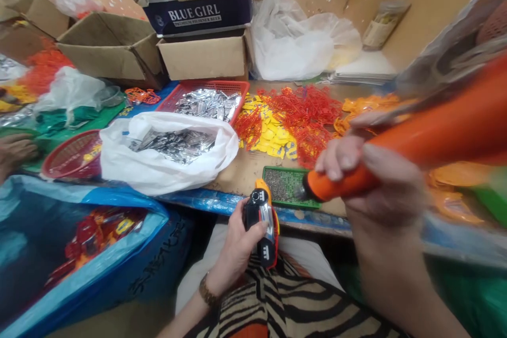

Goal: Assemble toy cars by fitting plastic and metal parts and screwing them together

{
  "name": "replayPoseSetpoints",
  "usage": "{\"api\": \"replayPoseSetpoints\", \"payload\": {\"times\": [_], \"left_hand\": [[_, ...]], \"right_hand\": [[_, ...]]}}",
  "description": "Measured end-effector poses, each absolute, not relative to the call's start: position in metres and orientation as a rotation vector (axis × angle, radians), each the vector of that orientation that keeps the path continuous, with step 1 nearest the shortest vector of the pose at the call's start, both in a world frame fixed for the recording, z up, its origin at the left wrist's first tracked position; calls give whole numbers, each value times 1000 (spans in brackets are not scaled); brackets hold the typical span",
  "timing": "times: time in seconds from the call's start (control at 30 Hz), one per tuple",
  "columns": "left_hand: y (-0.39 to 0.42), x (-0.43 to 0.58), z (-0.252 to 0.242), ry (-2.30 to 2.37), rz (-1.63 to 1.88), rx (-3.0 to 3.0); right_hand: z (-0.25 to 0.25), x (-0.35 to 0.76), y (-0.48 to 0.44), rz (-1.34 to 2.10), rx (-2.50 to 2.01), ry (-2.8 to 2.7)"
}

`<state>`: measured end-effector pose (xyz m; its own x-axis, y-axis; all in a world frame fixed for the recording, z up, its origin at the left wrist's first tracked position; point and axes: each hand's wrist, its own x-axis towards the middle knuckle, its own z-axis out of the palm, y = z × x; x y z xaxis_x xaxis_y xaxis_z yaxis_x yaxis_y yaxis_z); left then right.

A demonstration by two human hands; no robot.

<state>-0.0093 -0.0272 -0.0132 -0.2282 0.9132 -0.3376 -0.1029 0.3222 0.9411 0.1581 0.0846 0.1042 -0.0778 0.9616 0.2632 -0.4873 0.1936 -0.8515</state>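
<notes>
My left hand (pixel 233 256) is wrapped round a toy car (pixel 269 254) above my lap, its thumb pressed on a silver part. The car is black with orange-yellow and red edging. In my right hand (pixel 382 185) is an orange power screwdriver (pixel 431 121), blurred by motion. Its dark tip points left and down, over a green tray (pixel 291 203) at the table's front edge. Small metal screws (pixel 279 179) lie in that tray. The driver's tip and the car are apart.
Behind the tray lie yellow parts (pixel 273 132) and red plastic frames (pixel 312 111). Silver parts fill a white bag (pixel 119 163) and a red basket (pixel 245 90). A blue sack (pixel 158 216) stands at left. Another person's hand (pixel 18 150) is at far left. Cardboard boxes (pixel 202 58) stand behind.
</notes>
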Motion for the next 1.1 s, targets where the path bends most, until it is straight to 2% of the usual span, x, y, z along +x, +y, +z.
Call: {"api": "replayPoseSetpoints", "payload": {"times": [0.27,0.77,1.1], "left_hand": [[-24,-8,-7,1511,1118,1019],[-20,-5,0,1581,1075,990],[-20,-4,5,1567,1056,1010]], "right_hand": [[108,145,66,1404,-454,-1050],[93,145,64,1531,-426,-1005],[93,142,63,1461,-408,-1071]]}}
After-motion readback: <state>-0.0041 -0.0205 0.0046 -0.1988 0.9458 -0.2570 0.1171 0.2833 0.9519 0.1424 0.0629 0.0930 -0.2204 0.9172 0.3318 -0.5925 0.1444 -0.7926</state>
